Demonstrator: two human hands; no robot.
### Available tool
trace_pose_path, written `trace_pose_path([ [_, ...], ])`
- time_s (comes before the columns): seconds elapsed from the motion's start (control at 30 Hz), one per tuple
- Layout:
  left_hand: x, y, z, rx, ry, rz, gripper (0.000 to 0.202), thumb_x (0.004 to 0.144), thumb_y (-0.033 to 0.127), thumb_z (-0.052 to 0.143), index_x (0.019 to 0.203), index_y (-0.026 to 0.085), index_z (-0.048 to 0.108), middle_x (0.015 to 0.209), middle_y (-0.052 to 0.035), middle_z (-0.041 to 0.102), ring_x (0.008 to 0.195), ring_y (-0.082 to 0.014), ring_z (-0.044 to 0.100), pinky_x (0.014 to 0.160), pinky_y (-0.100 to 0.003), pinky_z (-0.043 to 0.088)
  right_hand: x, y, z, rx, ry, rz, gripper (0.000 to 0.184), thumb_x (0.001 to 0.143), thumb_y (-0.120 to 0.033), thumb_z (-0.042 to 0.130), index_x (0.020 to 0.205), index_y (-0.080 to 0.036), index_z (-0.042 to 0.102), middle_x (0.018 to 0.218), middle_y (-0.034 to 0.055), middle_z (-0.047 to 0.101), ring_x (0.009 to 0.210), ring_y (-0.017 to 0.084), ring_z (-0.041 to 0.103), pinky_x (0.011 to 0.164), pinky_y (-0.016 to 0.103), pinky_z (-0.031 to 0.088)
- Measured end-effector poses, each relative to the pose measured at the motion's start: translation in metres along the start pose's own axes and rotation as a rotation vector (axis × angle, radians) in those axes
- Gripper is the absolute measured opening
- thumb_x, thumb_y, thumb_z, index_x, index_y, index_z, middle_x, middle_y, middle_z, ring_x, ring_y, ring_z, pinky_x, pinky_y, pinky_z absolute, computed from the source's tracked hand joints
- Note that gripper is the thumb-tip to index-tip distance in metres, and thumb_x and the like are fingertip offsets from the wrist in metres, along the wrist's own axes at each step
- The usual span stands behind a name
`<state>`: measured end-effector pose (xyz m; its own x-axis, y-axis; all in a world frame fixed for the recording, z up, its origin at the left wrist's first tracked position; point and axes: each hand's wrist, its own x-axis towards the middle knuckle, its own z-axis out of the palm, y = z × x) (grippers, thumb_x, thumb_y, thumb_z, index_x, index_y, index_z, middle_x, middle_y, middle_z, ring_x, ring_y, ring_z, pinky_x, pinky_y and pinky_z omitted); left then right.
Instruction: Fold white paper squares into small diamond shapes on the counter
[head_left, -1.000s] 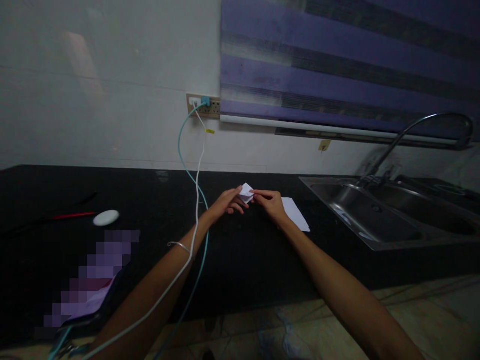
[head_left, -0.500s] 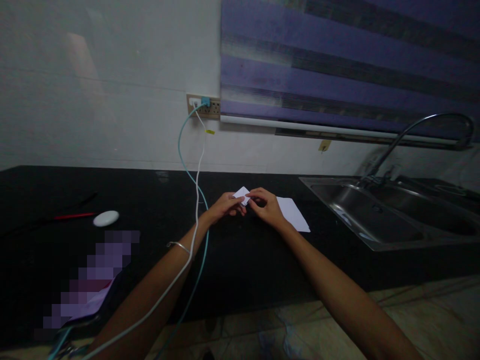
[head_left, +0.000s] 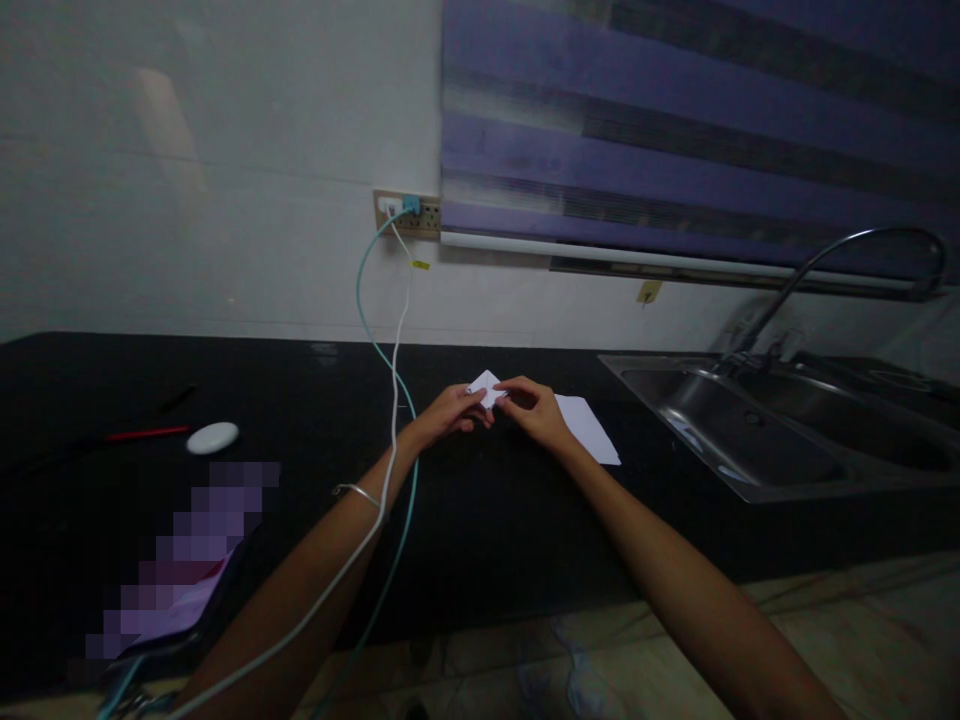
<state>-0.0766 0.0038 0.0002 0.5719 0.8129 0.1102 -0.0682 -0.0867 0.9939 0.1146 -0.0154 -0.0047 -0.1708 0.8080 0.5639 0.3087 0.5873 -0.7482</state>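
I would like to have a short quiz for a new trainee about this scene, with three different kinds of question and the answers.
1. True or false: the left hand and the right hand both touch the small folded paper.
2. What lies on the counter between the right hand and the sink? (a) a cup (b) flat white paper (c) a knife
3. Fill in: the cable crossing in front of the left arm is ____ in colour.

Key: 1 true; 2 b; 3 white.

The white cable (head_left: 394,400) crosses over the left forearm (head_left: 315,560) (a teal cable (head_left: 358,290) runs beneath); between paper sheets (head_left: 590,430) and sink (head_left: 787,488), a hand fits.
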Motion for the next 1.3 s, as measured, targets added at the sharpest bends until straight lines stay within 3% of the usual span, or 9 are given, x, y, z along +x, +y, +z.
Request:
trace_pose_path([
  [0.3, 0.004, -0.006, -0.004, -0.023, -0.037, 0.011, 0.039, 0.084, 0.047, 0.058, 0.097, 0.011, 0.061, 0.074, -0.0091, 0.067, 0.066, -0.0146, 0.064, 0.049, -0.020, 0.036, 0.002, 0.007, -0.003, 0.119, -0.055, 0.095, 0.028, 0.071, -0.032, 0.071, 0.098, -0.023, 0.069, 0.092, 0.0035, 0.068, 0.082, 0.018, 0.061, 0.078, 0.034, 0.047],
  [0.43, 0.005, -0.009, -0.006, -0.153, -0.075, -0.023, 0.047, 0.086, 0.054, 0.050, 0.103, 0.011, 0.060, 0.076, -0.0116, 0.068, 0.068, -0.0170, 0.065, 0.050, -0.021, 0.036, 0.002, 0.005, -0.005, 0.183, -0.088, 0.104, 0.032, 0.069, -0.031, 0.075, 0.100, -0.023, 0.069, 0.092, 0.0035, 0.068, 0.081, 0.017, 0.062, 0.079, 0.035, 0.048],
  [0.57, 0.012, -0.015, -0.011, -0.222, -0.127, -0.085, 0.063, 0.085, 0.066, 0.038, 0.097, 0.009, 0.061, 0.078, -0.0141, 0.068, 0.066, -0.0178, 0.065, 0.047, -0.021, 0.034, 0.003, 0.006, -0.005, 0.235, -0.085, 0.140, 0.035, 0.065, -0.031, 0.078, 0.098, -0.021, 0.070, 0.093, 0.0046, 0.070, 0.081, 0.018, 0.064, 0.080, 0.036, 0.050],
  [0.7, 0.018, -0.019, -0.016, -0.223, -0.115, -0.117, 0.075, 0.083, 0.074, 0.028, 0.105, 0.009, 0.060, 0.077, -0.0139, 0.067, 0.063, -0.0189, 0.065, 0.042, -0.021, 0.031, 0.003, 0.011, -0.003, 0.315, -0.038, 0.237, 0.033, 0.066, -0.035, 0.077, 0.094, -0.018, 0.071, 0.085, 0.0051, 0.071, 0.068, 0.017, 0.065, 0.070, 0.035, 0.054],
  [0.83, 0.012, -0.015, -0.015, -0.142, 0.009, 0.005, 0.063, 0.088, 0.061, 0.040, 0.131, 0.016, 0.045, 0.082, -0.0118, 0.068, 0.063, -0.0174, 0.066, 0.041, -0.020, 0.031, 0.005, 0.017, -0.003, 0.357, 0.068, 0.291, 0.030, 0.066, -0.040, 0.077, 0.086, -0.018, 0.071, 0.078, 0.0041, 0.070, 0.061, 0.016, 0.064, 0.063, 0.034, 0.055],
  [0.9, 0.008, -0.010, -0.013, -0.060, 0.071, 0.080, 0.058, 0.086, 0.049, 0.053, 0.134, 0.019, 0.041, 0.083, -0.0098, 0.068, 0.065, -0.0167, 0.066, 0.041, -0.019, 0.032, 0.006, 0.019, -0.004, 0.367, 0.093, 0.294, 0.031, 0.066, -0.040, 0.077, 0.086, -0.018, 0.071, 0.079, 0.0042, 0.070, 0.061, 0.016, 0.064, 0.062, 0.033, 0.055],
  [1.07, 0.004, -0.005, -0.011, 0.073, 0.093, 0.182, 0.042, 0.082, 0.034, 0.063, 0.119, 0.017, 0.057, 0.074, -0.0066, 0.068, 0.055, -0.0126, 0.062, 0.039, -0.018, 0.031, 0.006, 0.021, -0.004, 0.395, 0.072, 0.288, 0.031, 0.067, -0.039, 0.076, 0.089, -0.017, 0.071, 0.083, 0.0052, 0.069, 0.063, 0.015, 0.064, 0.063, 0.033, 0.056],
  [1.3, 0.006, -0.005, -0.009, 0.108, 0.179, 0.172, 0.032, 0.079, 0.028, 0.064, 0.103, 0.008, 0.067, 0.064, -0.0069, 0.067, 0.044, -0.0098, 0.057, 0.036, -0.018, 0.028, 0.001, 0.012, -0.002, 0.471, -0.052, 0.316, 0.033, 0.072, -0.040, 0.072, 0.098, -0.020, 0.069, 0.092, 0.0049, 0.068, 0.073, 0.016, 0.064, 0.067, 0.035, 0.058],
])
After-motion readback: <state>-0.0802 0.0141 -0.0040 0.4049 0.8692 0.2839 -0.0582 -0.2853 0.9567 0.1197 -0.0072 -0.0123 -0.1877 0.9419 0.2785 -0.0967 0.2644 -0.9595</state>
